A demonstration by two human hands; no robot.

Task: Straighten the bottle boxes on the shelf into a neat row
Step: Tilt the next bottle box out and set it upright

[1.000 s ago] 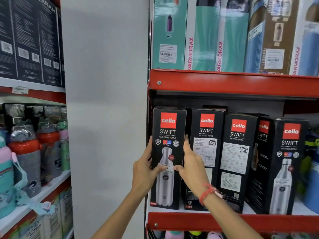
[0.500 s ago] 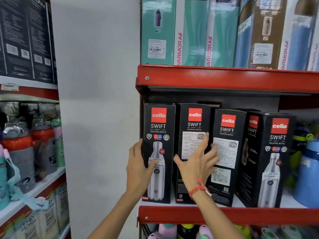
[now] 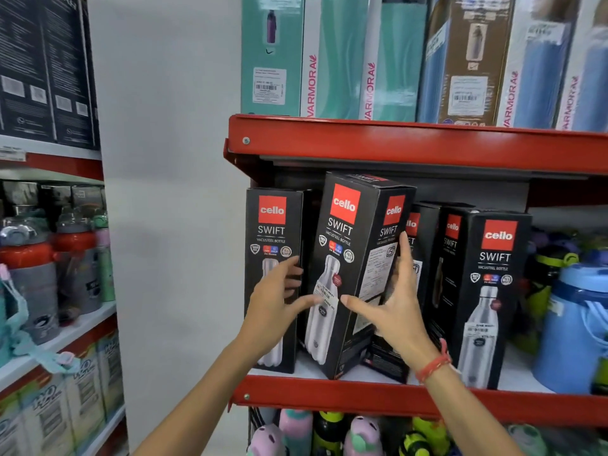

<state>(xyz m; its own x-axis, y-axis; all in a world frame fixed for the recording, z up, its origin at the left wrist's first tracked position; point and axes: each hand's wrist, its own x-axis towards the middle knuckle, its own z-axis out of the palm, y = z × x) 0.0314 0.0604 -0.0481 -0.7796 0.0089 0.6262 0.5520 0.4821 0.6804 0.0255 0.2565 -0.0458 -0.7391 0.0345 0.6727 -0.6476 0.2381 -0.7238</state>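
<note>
Several black Cello Swift bottle boxes stand on the red-edged shelf (image 3: 329, 399). The leftmost box (image 3: 273, 222) is upright and faces front. The second box (image 3: 345, 225) is pulled forward, tilted and turned, so its front and right side both show. My left hand (image 3: 273, 311) has its fingers in the gap on that box's left and its thumb on the front. My right hand (image 3: 398, 311) holds the box's right side, thumb on the front. A third box (image 3: 415, 225) is mostly hidden behind it. Two more boxes (image 3: 450, 245) (image 3: 496, 258) stand to the right, angled.
A red shelf (image 3: 427, 143) close overhead carries teal and blue Varmora boxes (image 3: 335, 60). A blue jug (image 3: 572, 324) stands right of the row. A white pillar (image 3: 171, 192) lies left, with bottles (image 3: 29, 264) on the neighbouring shelves. Small bottles (image 3: 329, 436) fill the shelf below.
My left hand has left the first box. Both hands now grip the second box, which has come forward, tilted and turned so its front shows.
</note>
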